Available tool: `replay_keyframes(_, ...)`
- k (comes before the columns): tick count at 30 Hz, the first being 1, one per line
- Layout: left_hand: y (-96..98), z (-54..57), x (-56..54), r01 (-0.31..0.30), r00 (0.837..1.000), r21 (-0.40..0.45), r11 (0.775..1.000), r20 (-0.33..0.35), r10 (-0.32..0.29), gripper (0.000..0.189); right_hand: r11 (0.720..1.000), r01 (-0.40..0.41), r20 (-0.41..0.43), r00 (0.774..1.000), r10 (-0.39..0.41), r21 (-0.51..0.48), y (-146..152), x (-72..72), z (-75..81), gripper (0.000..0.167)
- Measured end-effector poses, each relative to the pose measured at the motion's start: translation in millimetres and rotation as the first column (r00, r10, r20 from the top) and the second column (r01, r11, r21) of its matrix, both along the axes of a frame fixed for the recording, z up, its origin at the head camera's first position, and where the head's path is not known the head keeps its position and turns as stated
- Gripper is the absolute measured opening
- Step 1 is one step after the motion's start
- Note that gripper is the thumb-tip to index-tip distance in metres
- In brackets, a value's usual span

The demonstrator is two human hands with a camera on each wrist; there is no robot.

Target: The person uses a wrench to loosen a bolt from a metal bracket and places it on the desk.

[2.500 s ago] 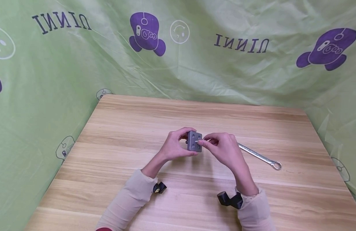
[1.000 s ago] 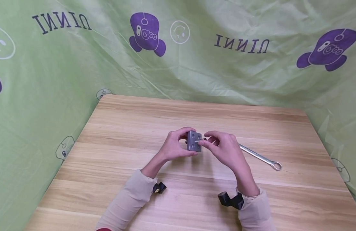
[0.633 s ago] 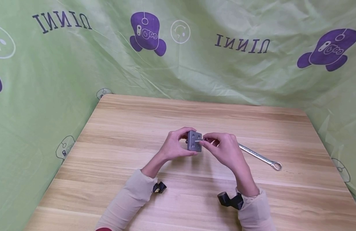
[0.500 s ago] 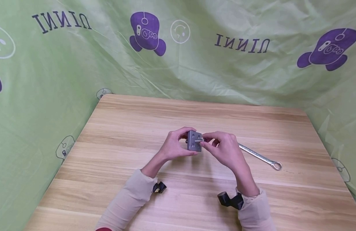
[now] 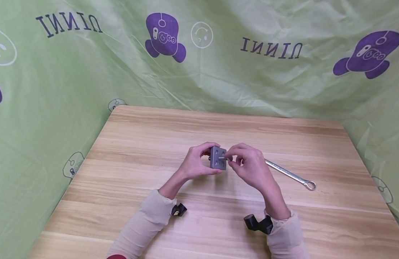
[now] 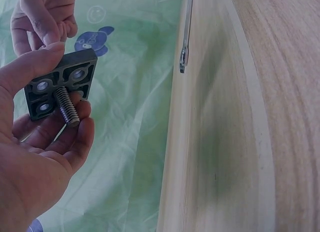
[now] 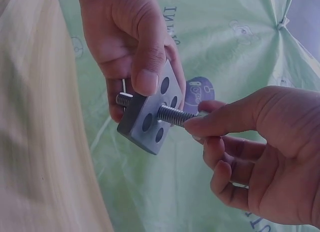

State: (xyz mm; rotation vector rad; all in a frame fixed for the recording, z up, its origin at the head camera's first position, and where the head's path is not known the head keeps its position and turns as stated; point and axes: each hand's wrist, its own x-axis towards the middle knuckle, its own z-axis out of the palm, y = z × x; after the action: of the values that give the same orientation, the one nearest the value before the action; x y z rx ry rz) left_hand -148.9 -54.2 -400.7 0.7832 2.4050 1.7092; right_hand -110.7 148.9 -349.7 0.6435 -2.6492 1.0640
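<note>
My left hand (image 5: 194, 163) holds a square grey plate (image 7: 155, 119) by opposite edges, thumb on one side and fingers on the other. The plate stands on edge above the table, with several round holes around its centre. A threaded bolt (image 7: 175, 115) passes through the middle; its far end juts out of the ribbed back, plain in the left wrist view. My right hand (image 5: 251, 167) pinches the bolt's outer end between thumb and index finger. Those fingertips hide that end, so its head cannot be made out. The other right fingers are curled, apart from the plate.
A silver combination wrench (image 5: 291, 175) lies on the wooden table (image 5: 147, 144) to the right, partly behind my right hand. Black wrist cameras (image 5: 258, 225) sit at both cuffs. Green printed fabric (image 5: 199, 79) hangs around the table's back and sides.
The right fingertips have shifted around the bolt's end, the thumb sliding back from the plate and the index finger coming forward. The left hand and plate stay almost still.
</note>
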Motion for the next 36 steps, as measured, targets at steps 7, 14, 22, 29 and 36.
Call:
replay_keyframes(7, 0.1, -1.3, -0.2, -0.003, 1.0, 0.007, 1.0, -0.006, 0.003, 0.071, 0.998, 0.061, 0.115, 0.992, -0.06, -0.001, 1.7, 0.5, 2.7, 0.032)
replay_keyframes(14, 0.0, -1.4, -0.2, -0.005, 1.0, 0.005, 1.0, -0.002, 0.005, 0.071, 0.986, 0.158, 0.222, 0.96, -0.168, 0.06, 1.5, -0.8, 3.7, 0.027)
replay_keyframes(22, -0.3, 0.1, 0.2, -0.007, 1.0, -0.006, 1.0, -0.005, 0.007, 0.072, 0.985, 0.153, 0.24, 0.956, -0.167, 0.074, -0.2, -0.8, 3.5, 0.022)
replay_keyframes(29, -0.3, -0.5, -0.4, -0.014, 1.0, -0.003, 1.0, -0.022, 0.014, 0.071, 0.991, 0.127, 0.181, 0.974, -0.133, 0.046, 0.2, -0.1, 3.2, 0.021)
replay_keyframes(36, -0.9, 0.7, -0.4, -0.01, 1.0, -0.011, 1.0, -0.011, 0.01, 0.072, 0.997, 0.072, 0.068, 0.995, -0.071, -0.006, 0.6, 0.2, 1.1, 0.02)
